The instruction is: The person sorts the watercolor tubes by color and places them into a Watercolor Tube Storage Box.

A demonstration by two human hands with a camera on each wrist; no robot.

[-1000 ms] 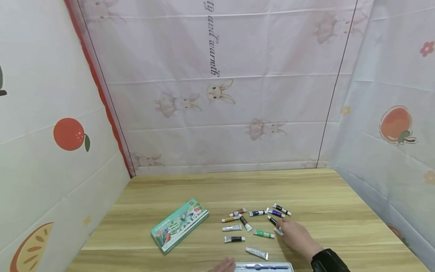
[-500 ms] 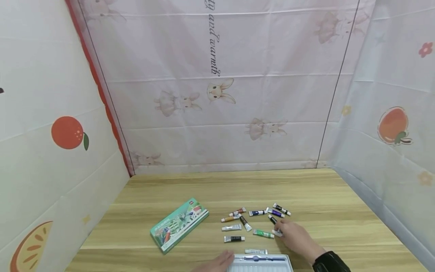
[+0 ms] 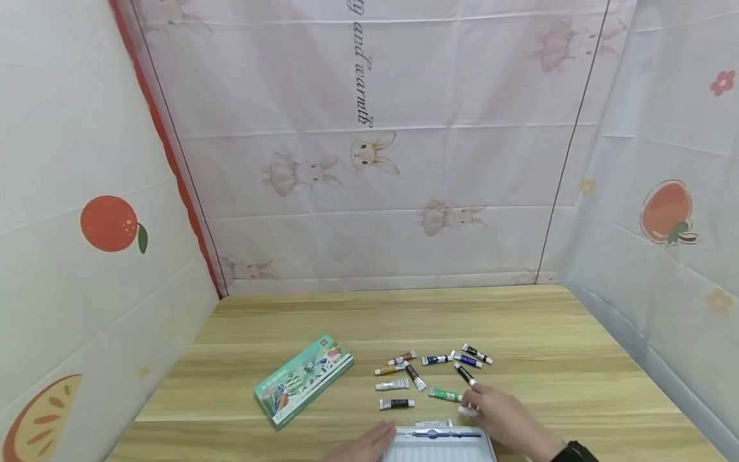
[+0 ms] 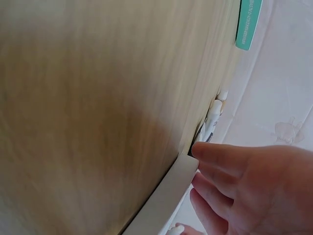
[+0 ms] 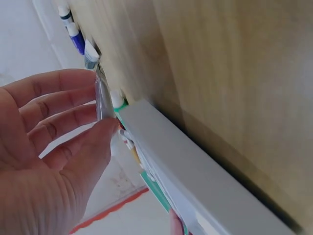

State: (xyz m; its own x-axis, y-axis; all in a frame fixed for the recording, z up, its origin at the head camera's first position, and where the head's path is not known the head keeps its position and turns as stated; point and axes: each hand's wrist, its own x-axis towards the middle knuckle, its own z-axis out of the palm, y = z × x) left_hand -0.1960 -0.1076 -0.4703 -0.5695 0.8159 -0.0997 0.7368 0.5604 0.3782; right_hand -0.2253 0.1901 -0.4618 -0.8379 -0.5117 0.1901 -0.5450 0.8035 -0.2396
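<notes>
At the table's front lies a white plastic tray with a ribbed inside and a blue-handled paintbrush along its far edge. My left hand touches the tray's left corner with its fingers extended; the left wrist view shows the fingertips at the tray's white side. Just off the right corner, my right hand pinches a small silvery paint tube between thumb and fingertips. Its label is hidden. A green paint tube lies just beyond that hand, and a white tube sits right behind the tray.
Several more paint tubes lie scattered beyond the tray, among them a black-labelled one, a purple one and an ochre one. A flat green box rests to the left. Printed cloth walls border the table.
The tray has slid away from me with my left hand at its corner, up against the white tube. My right hand has drawn the silvery tube slightly toward the tray.
</notes>
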